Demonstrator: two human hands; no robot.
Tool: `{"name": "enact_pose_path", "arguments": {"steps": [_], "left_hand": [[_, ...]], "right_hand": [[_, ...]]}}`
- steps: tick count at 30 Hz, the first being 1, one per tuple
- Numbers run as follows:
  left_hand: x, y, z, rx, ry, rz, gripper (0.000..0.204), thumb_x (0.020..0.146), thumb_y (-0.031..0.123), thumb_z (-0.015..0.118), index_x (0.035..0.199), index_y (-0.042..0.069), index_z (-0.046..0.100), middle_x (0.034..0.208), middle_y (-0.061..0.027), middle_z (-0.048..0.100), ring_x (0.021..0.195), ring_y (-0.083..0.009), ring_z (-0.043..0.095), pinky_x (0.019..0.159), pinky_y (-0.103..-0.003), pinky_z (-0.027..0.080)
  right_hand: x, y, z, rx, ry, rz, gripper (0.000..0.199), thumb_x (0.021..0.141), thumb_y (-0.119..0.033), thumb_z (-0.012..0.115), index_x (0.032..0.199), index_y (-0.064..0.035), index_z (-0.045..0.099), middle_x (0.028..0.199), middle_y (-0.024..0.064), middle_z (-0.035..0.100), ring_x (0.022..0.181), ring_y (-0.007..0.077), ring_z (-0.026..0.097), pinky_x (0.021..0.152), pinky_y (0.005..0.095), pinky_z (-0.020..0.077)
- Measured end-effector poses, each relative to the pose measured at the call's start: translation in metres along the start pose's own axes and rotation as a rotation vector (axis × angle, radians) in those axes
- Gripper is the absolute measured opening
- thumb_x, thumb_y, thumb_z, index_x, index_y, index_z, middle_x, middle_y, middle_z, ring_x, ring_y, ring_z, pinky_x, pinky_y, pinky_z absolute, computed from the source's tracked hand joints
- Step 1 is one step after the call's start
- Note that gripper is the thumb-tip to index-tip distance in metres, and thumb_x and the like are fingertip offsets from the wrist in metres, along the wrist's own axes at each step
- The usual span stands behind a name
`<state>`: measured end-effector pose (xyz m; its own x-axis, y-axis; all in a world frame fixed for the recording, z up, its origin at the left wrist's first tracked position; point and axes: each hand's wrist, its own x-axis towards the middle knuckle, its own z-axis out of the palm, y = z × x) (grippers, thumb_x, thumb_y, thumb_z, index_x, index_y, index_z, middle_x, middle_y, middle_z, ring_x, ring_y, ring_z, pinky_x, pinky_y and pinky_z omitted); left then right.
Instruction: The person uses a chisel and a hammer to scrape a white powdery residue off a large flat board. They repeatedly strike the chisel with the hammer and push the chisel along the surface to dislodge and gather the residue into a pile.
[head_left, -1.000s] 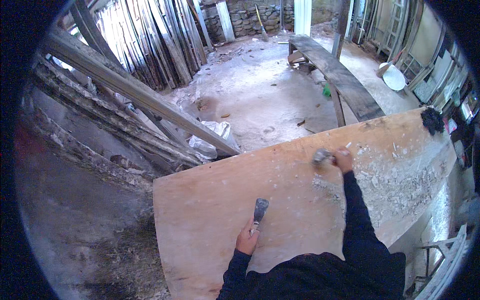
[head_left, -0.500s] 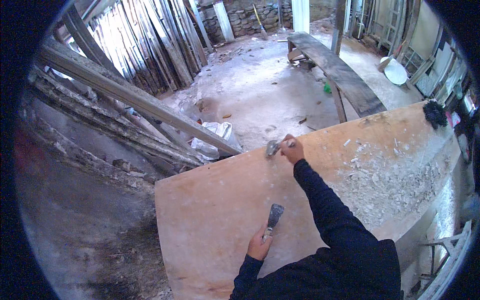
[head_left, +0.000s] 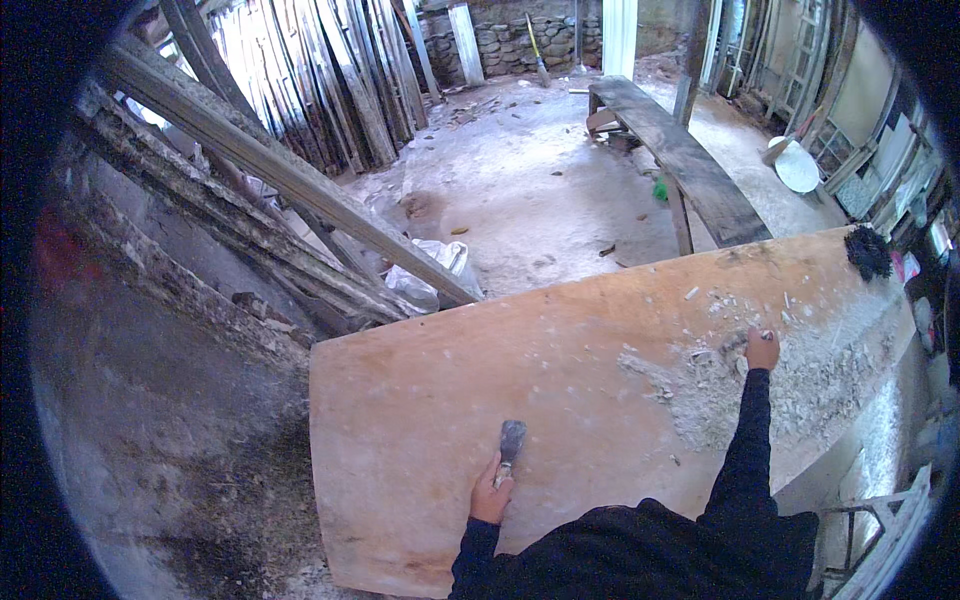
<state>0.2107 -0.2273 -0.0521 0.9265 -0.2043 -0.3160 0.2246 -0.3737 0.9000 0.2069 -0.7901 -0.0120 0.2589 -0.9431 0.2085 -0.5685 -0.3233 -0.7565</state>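
My left hand [head_left: 490, 497] grips putty knife [head_left: 511, 445] by its handle on the plywood board [head_left: 430, 420]: light, stiff blade. Right hand [head_left: 762, 350] closed in rubble [head_left: 800, 385]; on what, can't tell.

Dark, near-black long sleeves on both arms, snug down to the wrists, the left cuff slightly bluish. Bare left hand [head_left: 490, 497] and right hand [head_left: 762, 350]. Same dark, loosely folded cloth across the chest.

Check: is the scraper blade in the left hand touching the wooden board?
Touching. The head view shows the left hand holding the scraper with its blade lying flat on the bare wooden board, no gap or shadow between them.
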Motion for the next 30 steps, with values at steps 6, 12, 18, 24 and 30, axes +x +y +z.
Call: {"name": "enact_pose_path", "arguments": {"steps": [6, 12, 18, 24, 30], "left_hand": [[0.056, 0.071, 0.050, 0.226, -0.058, 0.286, 0.048, 0.078, 0.018, 0.054, 0.124, 0.008, 0.042, 0.107, -0.0200, 0.054, 0.097, -0.0326, 0.053, 0.085, -0.035, 0.041], [0.186, 0.140, 0.135, 0.555, -0.085, 0.291, 0.039, 0.083, 0.025, 0.042, 0.121, 0.015, 0.045, 0.099, -0.0231, 0.056, 0.091, -0.0360, 0.055, 0.079, -0.042, 0.043], [0.275, 0.162, 0.173, 0.667, -0.033, 0.143, 0.037, 0.083, 0.028, 0.039, 0.116, 0.014, 0.049, 0.095, -0.0191, 0.059, 0.089, -0.0345, 0.056, 0.078, -0.043, 0.044], [0.266, 0.167, 0.157, 0.753, -0.172, 0.236, 0.036, 0.084, 0.026, 0.037, 0.116, 0.015, 0.049, 0.098, -0.0199, 0.057, 0.090, -0.0351, 0.056, 0.079, -0.044, 0.044], [0.216, 0.150, 0.147, 0.709, -0.154, 0.180, 0.034, 0.085, 0.026, 0.036, 0.113, 0.013, 0.050, 0.100, -0.0214, 0.056, 0.090, -0.0366, 0.055, 0.079, -0.044, 0.043]], "right_hand": [[-0.077, -0.041, -0.045, 0.596, -0.079, -0.166, 0.006, 0.077, -0.007, 0.054, 0.073, -0.0068, 0.050, 0.061, 0.0004, 0.049, 0.046, 0.0078, 0.047, 0.041, 0.0216, 0.0386], [-0.157, -0.073, -0.055, 0.637, -0.234, -0.114, 0.012, 0.078, -0.012, 0.057, 0.073, -0.0049, 0.049, 0.056, 0.0005, 0.046, 0.046, 0.0076, 0.047, 0.042, 0.0210, 0.0391], [-0.175, -0.074, -0.074, 0.601, -0.292, -0.105, 0.009, 0.077, -0.008, 0.058, 0.073, -0.0027, 0.052, 0.060, 0.0016, 0.048, 0.049, 0.0073, 0.048, 0.041, 0.0207, 0.0407], [-0.176, -0.067, -0.079, 0.523, -0.313, -0.187, 0.007, 0.077, -0.006, 0.057, 0.073, -0.0021, 0.052, 0.060, 0.0018, 0.051, 0.048, 0.0062, 0.048, 0.041, 0.0198, 0.0377], [-0.186, -0.075, -0.059, 0.365, -0.413, -0.239, 0.007, 0.074, -0.006, 0.059, 0.072, -0.0022, 0.053, 0.060, 0.0054, 0.053, 0.054, 0.0123, 0.052, 0.050, 0.0249, 0.0400]]}}
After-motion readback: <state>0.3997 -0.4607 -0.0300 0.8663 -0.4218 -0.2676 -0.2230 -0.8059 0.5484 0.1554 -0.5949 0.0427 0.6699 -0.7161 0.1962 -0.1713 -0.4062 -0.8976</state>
